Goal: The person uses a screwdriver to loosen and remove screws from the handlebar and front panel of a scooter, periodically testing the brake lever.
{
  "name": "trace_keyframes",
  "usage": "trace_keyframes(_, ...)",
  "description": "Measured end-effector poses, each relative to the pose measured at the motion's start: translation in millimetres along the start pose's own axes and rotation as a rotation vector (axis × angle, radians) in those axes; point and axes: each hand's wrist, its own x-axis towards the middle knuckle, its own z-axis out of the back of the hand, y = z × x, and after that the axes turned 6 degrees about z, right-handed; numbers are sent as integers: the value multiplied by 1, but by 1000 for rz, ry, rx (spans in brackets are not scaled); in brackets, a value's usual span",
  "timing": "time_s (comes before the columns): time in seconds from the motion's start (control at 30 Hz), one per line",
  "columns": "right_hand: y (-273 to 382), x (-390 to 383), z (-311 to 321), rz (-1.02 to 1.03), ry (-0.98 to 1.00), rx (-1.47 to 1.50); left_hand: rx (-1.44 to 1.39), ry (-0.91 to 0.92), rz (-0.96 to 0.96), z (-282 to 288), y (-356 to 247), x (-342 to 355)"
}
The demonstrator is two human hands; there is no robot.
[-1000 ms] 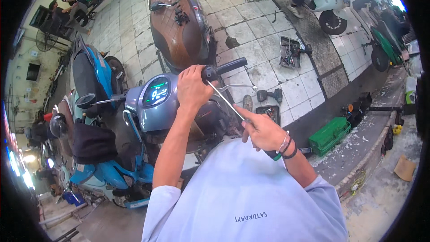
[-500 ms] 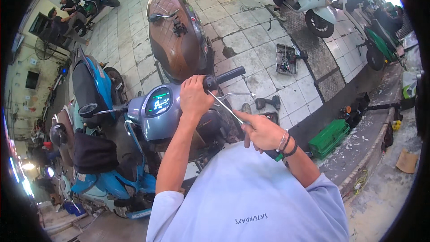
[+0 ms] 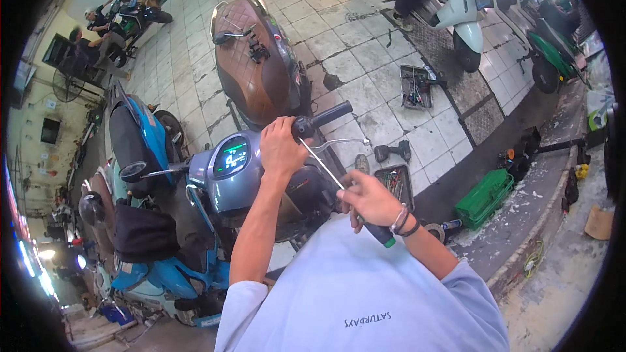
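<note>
My left hand (image 3: 282,145) is closed around the black handlebar switch housing (image 3: 302,127) of a grey-blue scooter, beside its lit display (image 3: 231,155). Diagonally across the scooter's right end runs a long screwdriver (image 3: 323,163), its tip at the housing under my left fingers; exactly what it touches is hidden. My right hand (image 3: 372,202) holds this tool with curled fingers where shaft and handle meet, the black and green handle (image 3: 380,233) sticking out toward my shirt. The grip (image 3: 332,114) and brake lever (image 3: 345,142) extend right of my left hand.
Ahead stands a brown-seated scooter (image 3: 254,78) with parts on it. A blue scooter (image 3: 137,137) is at left. A drill (image 3: 391,151), two tool trays (image 3: 394,186) (image 3: 409,98) and a green box (image 3: 482,199) lie on the right. Several people work among scooters farther off.
My view has tilted, so the scene sits slightly lower. My right hand has shifted down and its hold has changed, with more of the screwdriver handle showing. My left hand remains on the housing.
</note>
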Motion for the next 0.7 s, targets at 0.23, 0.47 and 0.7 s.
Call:
trace_keyframes(0.23,-27,11,8,84,-20,282,-14,-7,6,-2,-1,-1)
trace_keyframes(0.47,-22,13,-7,164,-203,-419,-6,-26,14,-4,3,-2)
trace_keyframes(0.7,-31,11,-14,155,-209,-313,-51,184,-143,12,28,9)
